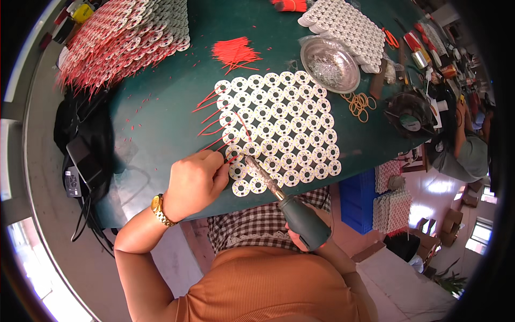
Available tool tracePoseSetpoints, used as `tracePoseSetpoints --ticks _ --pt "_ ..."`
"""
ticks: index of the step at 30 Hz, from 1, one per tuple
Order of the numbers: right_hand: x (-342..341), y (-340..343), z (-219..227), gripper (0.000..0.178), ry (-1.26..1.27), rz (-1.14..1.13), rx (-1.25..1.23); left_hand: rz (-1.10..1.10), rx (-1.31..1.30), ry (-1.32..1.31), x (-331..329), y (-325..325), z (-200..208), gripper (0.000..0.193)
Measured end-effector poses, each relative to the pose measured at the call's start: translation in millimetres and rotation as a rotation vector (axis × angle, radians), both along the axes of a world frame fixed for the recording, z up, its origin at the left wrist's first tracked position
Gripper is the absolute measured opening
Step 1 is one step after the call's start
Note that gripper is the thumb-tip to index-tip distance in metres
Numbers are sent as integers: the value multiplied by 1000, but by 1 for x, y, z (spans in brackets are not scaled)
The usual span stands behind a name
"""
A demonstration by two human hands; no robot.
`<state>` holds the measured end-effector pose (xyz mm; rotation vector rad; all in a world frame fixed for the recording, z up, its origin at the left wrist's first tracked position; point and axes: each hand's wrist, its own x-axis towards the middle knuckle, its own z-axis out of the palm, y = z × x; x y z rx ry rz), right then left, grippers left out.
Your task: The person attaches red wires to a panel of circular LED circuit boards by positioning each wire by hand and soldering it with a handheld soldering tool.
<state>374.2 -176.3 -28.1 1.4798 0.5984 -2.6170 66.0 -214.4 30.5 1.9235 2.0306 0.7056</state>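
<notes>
The panel of round white boards (286, 138) lies flat on the green table (155, 123), with several attached wires (212, 125) sticking out from its left edge. The left hand (196, 180) is at the panel's lower left part, its fingers narrowed together on a red wire (232, 159). The right hand (296, 238), below the panel, holds the soldering iron (304, 220) by its handle; the tip is near this wire. Above the panel lies a loose wire pile (235, 52). A metal bowl (351, 81) stands at the panel's upper right corner.
</notes>
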Motion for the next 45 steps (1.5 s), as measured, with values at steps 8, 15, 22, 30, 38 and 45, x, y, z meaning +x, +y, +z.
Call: tracePoseSetpoints --ticks 8,15,22,30,38,45 --pt "-5 -8 5 37 -108 174 482 9 23 28 1 -1 -3 19" --pt "3 -15 -11 30 1 301 916 6 49 42 1 -2 -6 19" --pt "13 -12 -13 24 -41 358 788 -3 78 61 1 -2 -9 18" --pt "22 -10 -19 21 -57 379 782 -36 -24 47 -6 -5 4 19" --pt "15 -8 -7 21 85 331 958 319 77 -284 -8 -39 61 8" --pt "13 -3 8 42 41 292 1249 331 30 -180 38 -37 1 15"
